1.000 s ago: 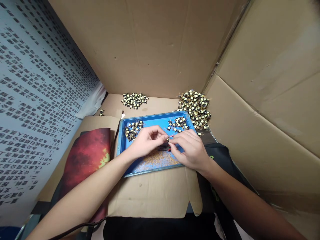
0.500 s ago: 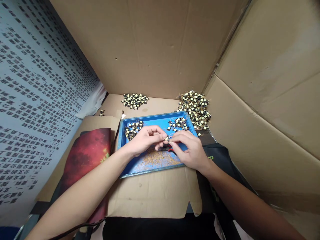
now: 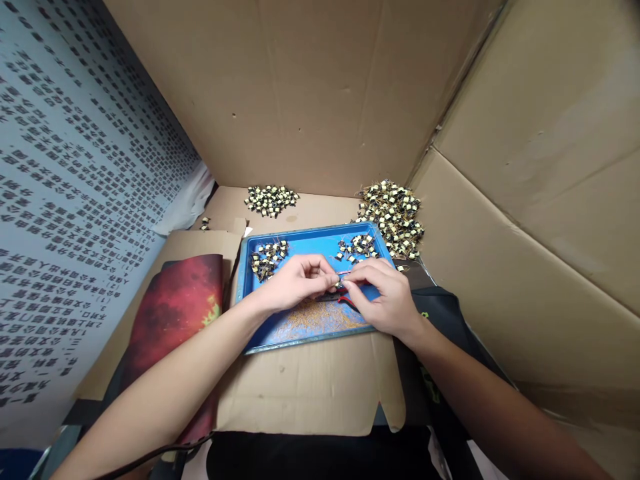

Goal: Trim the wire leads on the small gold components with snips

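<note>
A small yellow-and-black wound component (image 3: 340, 285) is pinched between the fingertips of the left hand (image 3: 295, 283) and the right hand (image 3: 387, 297), both closed narrowly on it above the middle of the blue tray (image 3: 310, 243). A red-handled tool (image 3: 346, 301) is partly seen under the right hand; whether it is gripped cannot be told. Wire clippings (image 3: 315, 317) are strewn over the tray's near half, and two small groups of like components lie at its far corners — one left (image 3: 267, 257), one right (image 3: 357, 247). Beyond the tray, on the cardboard floor of the box, a small pile (image 3: 271, 199) and a larger pile (image 3: 393, 217) are heaped against the back wall.
</note>
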A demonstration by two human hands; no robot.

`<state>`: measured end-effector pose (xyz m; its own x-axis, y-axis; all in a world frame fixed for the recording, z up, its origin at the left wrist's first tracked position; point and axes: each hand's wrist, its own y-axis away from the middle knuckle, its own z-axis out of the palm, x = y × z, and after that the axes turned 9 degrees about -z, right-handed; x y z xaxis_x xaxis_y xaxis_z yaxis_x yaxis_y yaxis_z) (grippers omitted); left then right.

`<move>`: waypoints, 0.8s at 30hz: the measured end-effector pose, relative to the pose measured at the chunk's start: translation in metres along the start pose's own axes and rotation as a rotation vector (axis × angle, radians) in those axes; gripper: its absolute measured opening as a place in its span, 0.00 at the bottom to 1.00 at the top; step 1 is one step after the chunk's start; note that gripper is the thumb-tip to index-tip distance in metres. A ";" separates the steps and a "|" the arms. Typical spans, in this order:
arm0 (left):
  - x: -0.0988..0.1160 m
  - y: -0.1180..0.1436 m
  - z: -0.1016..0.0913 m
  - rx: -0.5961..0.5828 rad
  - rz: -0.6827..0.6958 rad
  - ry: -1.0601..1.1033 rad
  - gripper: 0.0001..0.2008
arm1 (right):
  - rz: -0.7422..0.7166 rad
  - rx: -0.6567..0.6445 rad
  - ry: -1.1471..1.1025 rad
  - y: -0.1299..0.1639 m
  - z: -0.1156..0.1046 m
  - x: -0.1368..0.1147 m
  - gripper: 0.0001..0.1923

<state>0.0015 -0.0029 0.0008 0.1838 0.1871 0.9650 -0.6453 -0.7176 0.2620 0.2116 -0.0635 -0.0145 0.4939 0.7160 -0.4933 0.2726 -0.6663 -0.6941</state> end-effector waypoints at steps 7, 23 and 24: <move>0.000 0.000 0.000 0.001 0.006 -0.040 0.16 | 0.007 -0.031 -0.095 0.000 0.004 0.002 0.05; 0.003 0.000 0.000 0.113 0.085 0.043 0.15 | 0.833 0.099 -0.980 -0.002 0.014 0.007 0.16; 0.003 0.000 0.001 0.108 0.079 0.043 0.15 | 0.834 0.083 -0.988 -0.002 0.014 0.008 0.15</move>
<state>0.0029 -0.0027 0.0041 0.1022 0.1537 0.9828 -0.5722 -0.7991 0.1845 0.2031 -0.0537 -0.0243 -0.3356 -0.0328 -0.9414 0.1102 -0.9939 -0.0047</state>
